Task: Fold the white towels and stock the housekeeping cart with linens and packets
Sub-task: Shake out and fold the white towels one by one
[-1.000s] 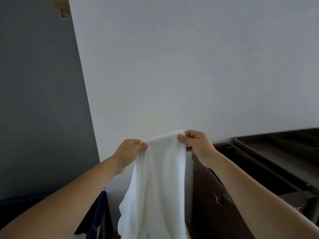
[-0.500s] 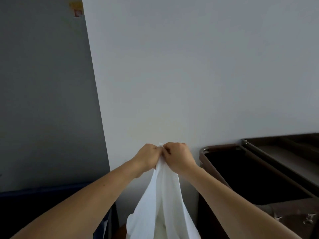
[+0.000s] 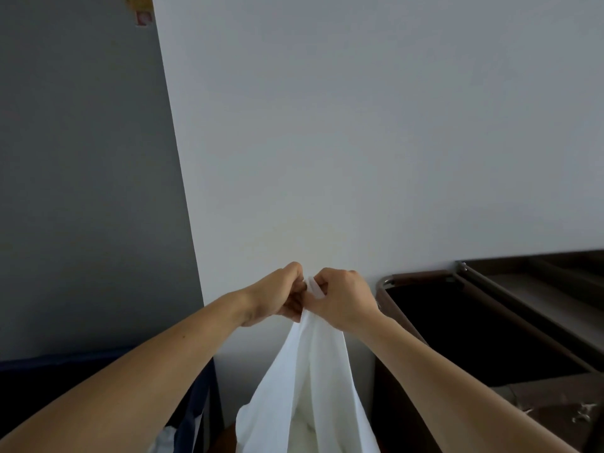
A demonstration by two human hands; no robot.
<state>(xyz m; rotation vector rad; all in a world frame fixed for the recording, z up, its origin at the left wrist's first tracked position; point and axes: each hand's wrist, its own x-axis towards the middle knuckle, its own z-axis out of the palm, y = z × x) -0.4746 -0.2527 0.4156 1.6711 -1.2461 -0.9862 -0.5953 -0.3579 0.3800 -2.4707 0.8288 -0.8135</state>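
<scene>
**Out at arm's length: corners pinched together**

Straight out ahead of the person, going by the head camera, the left hand [image 3: 277,297] and right hand [image 3: 343,299] sit knuckle to knuckle. Both have fingers curled tight on the top edge of a white towel [image 3: 310,371], pinching it between them. It hangs down below the hands in two loose folds, bottom end out of frame. Just right of the right hand is the brown housekeeping cart [image 3: 421,276], dark bin open on top. Under the left forearm there's a dark blue bag [image 3: 196,397]. Behind the hands, a plain pale wall [image 3: 359,125].
</scene>
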